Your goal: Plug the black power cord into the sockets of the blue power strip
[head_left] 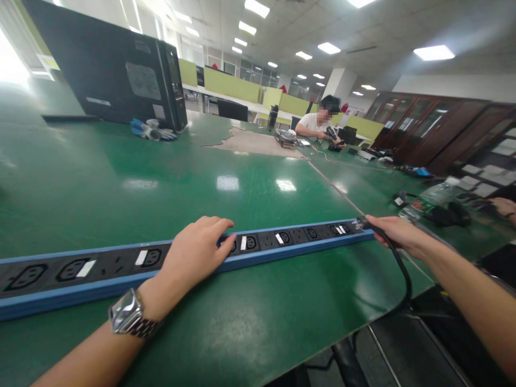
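A long power strip [266,242] with a blue frame and a black face runs across the green table. Its sockets alternate between recessed and slotted shapes, with white stickers between some. My left hand [197,247], wearing a metal watch [127,312] at the wrist, lies across the strip's middle, fingers curved over its far side and thumb near a socket; the fingertips' contact is partly hidden. In my right hand [393,231] is a black power plug [365,222], its metal pins pointing left over the strip's right end. The plug's cable [403,271] loops down past the table edge.
A black computer tower [133,75] stands at the back left, with gloves [151,130] beside it. A co-worker [318,121] sits across, holding a dark tool. On the right lie a plastic bottle [433,199] and dark items. A black chair [419,344] sits below the near edge.
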`<state>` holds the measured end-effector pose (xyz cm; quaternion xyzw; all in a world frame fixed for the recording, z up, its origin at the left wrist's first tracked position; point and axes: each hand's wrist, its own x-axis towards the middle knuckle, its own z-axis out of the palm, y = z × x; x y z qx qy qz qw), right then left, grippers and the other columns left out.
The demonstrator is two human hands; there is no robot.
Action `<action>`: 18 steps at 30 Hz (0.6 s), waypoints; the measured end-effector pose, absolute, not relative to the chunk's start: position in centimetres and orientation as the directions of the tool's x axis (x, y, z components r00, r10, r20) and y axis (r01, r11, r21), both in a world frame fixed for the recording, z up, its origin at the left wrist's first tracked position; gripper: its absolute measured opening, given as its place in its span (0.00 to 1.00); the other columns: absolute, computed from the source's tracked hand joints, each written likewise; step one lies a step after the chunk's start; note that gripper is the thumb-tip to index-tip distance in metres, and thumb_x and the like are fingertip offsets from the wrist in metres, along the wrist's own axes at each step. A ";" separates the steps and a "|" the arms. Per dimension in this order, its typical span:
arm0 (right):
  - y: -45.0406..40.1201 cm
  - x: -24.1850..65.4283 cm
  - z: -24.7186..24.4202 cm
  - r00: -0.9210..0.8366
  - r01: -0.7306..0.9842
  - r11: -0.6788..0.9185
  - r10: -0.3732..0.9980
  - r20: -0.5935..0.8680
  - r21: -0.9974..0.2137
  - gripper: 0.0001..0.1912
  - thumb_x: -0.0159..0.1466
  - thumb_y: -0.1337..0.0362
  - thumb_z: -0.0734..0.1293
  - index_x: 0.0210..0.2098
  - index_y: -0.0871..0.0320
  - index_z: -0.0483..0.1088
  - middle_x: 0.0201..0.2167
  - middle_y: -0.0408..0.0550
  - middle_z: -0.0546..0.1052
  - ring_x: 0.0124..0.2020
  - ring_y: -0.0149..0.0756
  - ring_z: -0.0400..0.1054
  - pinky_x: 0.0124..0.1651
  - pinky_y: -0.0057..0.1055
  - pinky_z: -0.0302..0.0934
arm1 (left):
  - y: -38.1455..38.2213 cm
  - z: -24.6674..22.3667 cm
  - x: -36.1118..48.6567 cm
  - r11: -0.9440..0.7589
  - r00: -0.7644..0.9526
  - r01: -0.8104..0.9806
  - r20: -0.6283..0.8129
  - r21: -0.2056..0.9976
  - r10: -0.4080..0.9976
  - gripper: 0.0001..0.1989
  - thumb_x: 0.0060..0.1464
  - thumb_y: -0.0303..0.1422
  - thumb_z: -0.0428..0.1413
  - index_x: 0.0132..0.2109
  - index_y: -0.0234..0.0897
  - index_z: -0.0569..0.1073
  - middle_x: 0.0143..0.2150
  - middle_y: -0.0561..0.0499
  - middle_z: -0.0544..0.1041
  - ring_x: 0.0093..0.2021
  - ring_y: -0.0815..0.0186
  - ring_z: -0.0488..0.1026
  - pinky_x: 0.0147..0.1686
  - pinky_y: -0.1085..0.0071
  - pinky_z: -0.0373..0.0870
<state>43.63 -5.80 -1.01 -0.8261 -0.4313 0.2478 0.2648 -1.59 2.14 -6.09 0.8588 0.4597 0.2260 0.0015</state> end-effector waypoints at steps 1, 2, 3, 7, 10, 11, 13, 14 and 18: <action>-5.8 43.9 -1.2 0.537 0.630 -0.516 0.829 -0.153 -0.581 0.23 0.61 0.44 0.61 0.25 0.58 0.65 0.16 0.44 0.67 0.16 0.29 0.59 0.20 0.27 0.51 | 2.0 -6.0 -1.5 -0.590 0.493 0.782 0.380 0.200 0.783 0.17 0.60 0.39 0.47 0.47 0.36 0.74 0.44 0.46 0.78 0.47 0.55 0.72 0.47 0.60 0.69; -5.8 44.2 -1.4 0.560 0.673 -0.541 0.818 -0.131 -0.504 0.23 0.62 0.45 0.60 0.25 0.58 0.66 0.16 0.45 0.69 0.16 0.30 0.61 0.21 0.28 0.53 | 1.9 -6.0 -1.3 -0.595 0.499 0.779 0.377 0.199 0.780 0.17 0.60 0.39 0.47 0.46 0.36 0.75 0.44 0.46 0.78 0.47 0.55 0.72 0.47 0.60 0.69; -5.7 44.5 -1.6 0.566 0.719 -0.554 0.817 -0.108 -0.420 0.23 0.62 0.46 0.59 0.23 0.58 0.66 0.17 0.46 0.70 0.17 0.31 0.62 0.23 0.29 0.54 | 1.9 -5.9 -1.3 -0.594 0.498 0.779 0.377 0.202 0.781 0.17 0.60 0.39 0.47 0.46 0.36 0.75 0.44 0.46 0.78 0.47 0.55 0.72 0.47 0.60 0.69; -4.5 45.5 -2.5 0.455 0.887 -0.448 0.889 0.046 -0.110 0.23 0.64 0.48 0.57 0.21 0.56 0.66 0.18 0.47 0.74 0.22 0.35 0.67 0.29 0.31 0.56 | 1.9 -5.8 -1.4 -0.589 0.495 0.780 0.369 0.211 0.787 0.17 0.61 0.40 0.46 0.45 0.36 0.75 0.43 0.45 0.78 0.46 0.55 0.72 0.46 0.60 0.69; -3.5 46.1 -2.6 0.355 0.935 -0.355 0.933 0.058 0.001 0.22 0.64 0.49 0.56 0.22 0.55 0.66 0.18 0.47 0.74 0.25 0.37 0.69 0.32 0.31 0.56 | 1.9 -5.8 -1.5 -0.588 0.507 0.782 0.339 0.206 0.792 0.17 0.61 0.40 0.46 0.45 0.36 0.75 0.42 0.45 0.78 0.45 0.55 0.72 0.45 0.60 0.69; -3.1 46.3 -2.6 0.323 0.946 -0.324 0.946 0.024 0.026 0.23 0.65 0.48 0.55 0.22 0.55 0.65 0.18 0.47 0.74 0.26 0.38 0.69 0.33 0.31 0.56 | 1.9 -5.8 -1.5 -0.587 0.510 0.782 0.329 0.208 0.795 0.17 0.61 0.40 0.46 0.44 0.36 0.75 0.42 0.45 0.78 0.45 0.56 0.72 0.45 0.60 0.69; -2.6 46.8 -2.5 0.264 0.963 -0.261 0.963 -0.044 0.073 0.23 0.66 0.49 0.54 0.23 0.55 0.65 0.19 0.48 0.74 0.27 0.38 0.70 0.33 0.30 0.56 | 1.8 -5.8 -1.5 -0.588 0.516 0.780 0.312 0.215 0.798 0.17 0.61 0.40 0.46 0.44 0.37 0.75 0.42 0.46 0.78 0.44 0.57 0.72 0.45 0.60 0.69; -2.4 46.9 -2.5 0.239 0.968 -0.234 0.969 -0.054 0.097 0.23 0.66 0.49 0.54 0.24 0.55 0.66 0.21 0.49 0.75 0.28 0.39 0.71 0.34 0.30 0.56 | 1.8 -5.7 -1.5 -0.590 0.521 0.777 0.304 0.217 0.798 0.16 0.61 0.40 0.46 0.44 0.37 0.75 0.42 0.46 0.77 0.44 0.57 0.72 0.45 0.61 0.69; -2.1 47.3 -3.8 0.190 0.970 -0.187 0.982 -0.008 0.156 0.20 0.65 0.49 0.56 0.29 0.57 0.67 0.30 0.54 0.78 0.34 0.43 0.72 0.35 0.32 0.57 | 1.7 -5.6 -1.4 -0.595 0.536 0.772 0.275 0.223 0.798 0.15 0.62 0.38 0.45 0.45 0.38 0.74 0.41 0.47 0.77 0.43 0.59 0.72 0.45 0.62 0.68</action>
